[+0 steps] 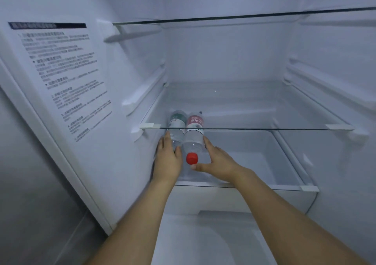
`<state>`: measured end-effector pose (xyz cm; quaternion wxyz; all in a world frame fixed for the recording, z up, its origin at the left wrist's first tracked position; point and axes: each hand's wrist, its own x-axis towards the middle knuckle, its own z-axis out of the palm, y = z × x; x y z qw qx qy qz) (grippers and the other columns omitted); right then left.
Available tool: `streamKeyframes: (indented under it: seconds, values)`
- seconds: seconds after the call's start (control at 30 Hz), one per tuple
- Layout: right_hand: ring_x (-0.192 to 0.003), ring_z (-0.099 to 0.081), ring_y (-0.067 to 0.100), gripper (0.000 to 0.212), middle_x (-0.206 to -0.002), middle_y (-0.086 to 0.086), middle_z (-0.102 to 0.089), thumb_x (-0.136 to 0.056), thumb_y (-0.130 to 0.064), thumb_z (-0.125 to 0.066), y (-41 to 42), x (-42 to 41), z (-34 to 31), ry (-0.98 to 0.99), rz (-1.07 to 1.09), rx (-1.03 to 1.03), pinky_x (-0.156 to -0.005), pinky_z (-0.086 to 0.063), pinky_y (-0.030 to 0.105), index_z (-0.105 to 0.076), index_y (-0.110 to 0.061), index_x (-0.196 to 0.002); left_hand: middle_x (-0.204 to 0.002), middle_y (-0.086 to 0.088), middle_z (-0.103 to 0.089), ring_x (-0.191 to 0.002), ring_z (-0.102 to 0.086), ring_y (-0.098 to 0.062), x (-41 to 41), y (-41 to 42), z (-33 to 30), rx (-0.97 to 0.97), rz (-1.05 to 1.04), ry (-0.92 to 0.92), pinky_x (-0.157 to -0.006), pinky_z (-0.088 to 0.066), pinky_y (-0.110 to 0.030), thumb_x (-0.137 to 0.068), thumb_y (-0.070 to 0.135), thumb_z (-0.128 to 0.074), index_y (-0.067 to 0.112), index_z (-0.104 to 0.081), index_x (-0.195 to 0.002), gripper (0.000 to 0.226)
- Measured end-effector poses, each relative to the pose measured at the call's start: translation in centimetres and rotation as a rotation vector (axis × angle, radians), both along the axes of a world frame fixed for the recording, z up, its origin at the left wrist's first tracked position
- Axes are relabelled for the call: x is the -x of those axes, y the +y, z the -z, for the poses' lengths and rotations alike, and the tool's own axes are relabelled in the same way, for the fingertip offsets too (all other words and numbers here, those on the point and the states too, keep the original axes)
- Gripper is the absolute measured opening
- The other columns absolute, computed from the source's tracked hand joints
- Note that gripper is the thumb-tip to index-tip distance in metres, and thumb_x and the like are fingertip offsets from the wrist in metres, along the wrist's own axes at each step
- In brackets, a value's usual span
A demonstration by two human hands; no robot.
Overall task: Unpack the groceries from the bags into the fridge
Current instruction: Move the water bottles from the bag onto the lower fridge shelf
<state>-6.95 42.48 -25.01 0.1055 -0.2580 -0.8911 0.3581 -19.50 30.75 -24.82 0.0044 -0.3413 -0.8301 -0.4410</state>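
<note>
Home kitchen by the look, open fridge interior (223, 61), glass shelves (244, 129), printed instruction sticker (61, 77) on side wall (text blurred), two water bottles (193, 134)

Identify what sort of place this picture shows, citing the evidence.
The inside of a household fridge, most likely: glass shelves on side rails, white moulded walls, and an instruction sticker on the left wall.

Dim, bluish, even light; soft blur throughout, wide-angle bending at edges.
</note>
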Motion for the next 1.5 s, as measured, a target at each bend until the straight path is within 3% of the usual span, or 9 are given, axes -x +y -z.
streamKeyframes:
  seconds: [0.23,0.4,0.6,0.77,0.97,1.1,1.3,1.43,1.5]
  values:
    - [-0.137,-0.033,0.025,0.111,-0.152,-0.001,-0.037,-0.073,-0.070,-0.065,1.0,0.6,0.2,-0.038,0.018,-0.027,-0.108,-0.031,0.033,0.006,-0.040,-0.152,-0.157,-0.005,-0.030,-0.143,-0.028,-0.020,0.0,0.4,0.0,-0.062,-0.023,-0.043,-0.112,-0.022,-0.026,-0.103,0.023,-0.037,0.015,-0.025,-0.154,0.052]
    - [-0.135,-0.037,0.022,0.105,-0.150,-0.010,-0.038,-0.072,-0.066,-0.068,0.9,0.5,0.2,0.026,0.019,-0.030,-0.105,-0.033,0.032,-0.001,-0.045,-0.151,-0.155,-0.005,-0.034,-0.142,-0.031,-0.021,0.0,0.4,0.1,-0.075,-0.034,-0.033,-0.113,-0.026,-0.029,-0.103,0.022,-0.037,0.015,-0.029,-0.152,0.050]
    - [-0.134,-0.038,0.018,0.101,-0.149,-0.014,-0.038,-0.075,-0.059,-0.070,0.6,0.4,-0.1,0.066,0.020,-0.044,-0.099,-0.031,0.026,-0.005,-0.045,-0.151,-0.155,-0.005,-0.034,-0.141,-0.033,-0.021,-0.4,0.4,0.0,-0.074,-0.058,-0.016,-0.104,-0.026,-0.020,-0.103,0.023,-0.038,0.016,-0.029,-0.152,0.051]
    - [-0.137,-0.035,0.020,0.103,-0.151,-0.015,-0.036,-0.073,-0.064,-0.069,0.6,0.5,0.1,0.049,0.018,-0.037,-0.109,-0.031,0.033,-0.002,-0.046,-0.150,-0.155,-0.004,-0.034,-0.139,-0.036,-0.019,-0.8,0.5,-0.2,-0.076,-0.086,-0.025,-0.097,-0.023,-0.016,-0.103,0.023,-0.040,0.016,-0.028,-0.152,0.052]
    - [-0.136,-0.035,0.018,0.103,-0.150,-0.015,-0.036,-0.073,-0.064,-0.069,0.7,0.6,0.2,0.043,0.028,-0.041,-0.104,-0.030,0.028,-0.004,-0.044,-0.150,-0.152,-0.003,-0.037,-0.135,-0.041,-0.019,-0.6,0.4,0.1,-0.085,-0.102,0.008,-0.096,-0.028,-0.017,-0.102,0.025,-0.043,0.015,-0.034,-0.150,0.050]
    - [-0.139,-0.033,0.019,0.110,-0.152,-0.014,-0.035,-0.067,-0.073,-0.066,0.5,0.8,0.4,0.025,0.046,-0.032,-0.112,-0.032,0.039,-0.002,-0.043,-0.151,-0.151,-0.004,-0.038,-0.136,-0.040,-0.018,-0.7,0.4,0.1,-0.093,-0.113,0.027,-0.098,-0.026,-0.015,-0.101,0.023,-0.045,0.012,-0.036,-0.148,0.049]
    - [-0.136,-0.036,0.011,0.090,-0.147,-0.018,-0.038,-0.079,-0.049,-0.071,-1.5,-0.4,-1.2,0.085,0.019,0.035,-0.111,-0.032,0.032,-0.014,-0.042,-0.149,-0.155,-0.006,-0.033,-0.141,-0.034,-0.021,-1.5,-0.4,-0.8,-0.081,-0.130,0.065,-0.099,-0.024,-0.015,-0.101,0.022,-0.046,0.007,-0.032,-0.149,0.052]
    - [-0.146,-0.018,0.021,0.092,-0.160,-0.002,-0.018,-0.086,-0.049,-0.064,-3.1,-2.0,-2.3,-0.022,0.024,-0.085,-0.117,-0.019,0.033,-0.009,-0.019,-0.154,-0.156,-0.008,-0.030,-0.141,-0.034,-0.023,-2.3,-1.7,-1.2,-0.005,-0.111,0.150,-0.104,-0.037,-0.028,-0.100,0.026,-0.047,0.006,-0.032,-0.148,0.053]
    - [-0.149,-0.007,0.023,0.091,-0.163,0.000,-0.005,-0.091,-0.053,-0.055,-4.1,-3.2,-3.2,-0.095,0.049,-0.115,-0.119,-0.011,0.036,-0.002,-0.017,-0.155,-0.156,-0.009,-0.029,-0.142,-0.032,-0.023,-2.8,-2.9,-1.4,0.019,-0.084,0.157,-0.108,-0.036,-0.032,-0.100,0.028,-0.046,0.005,-0.032,-0.147,0.054]
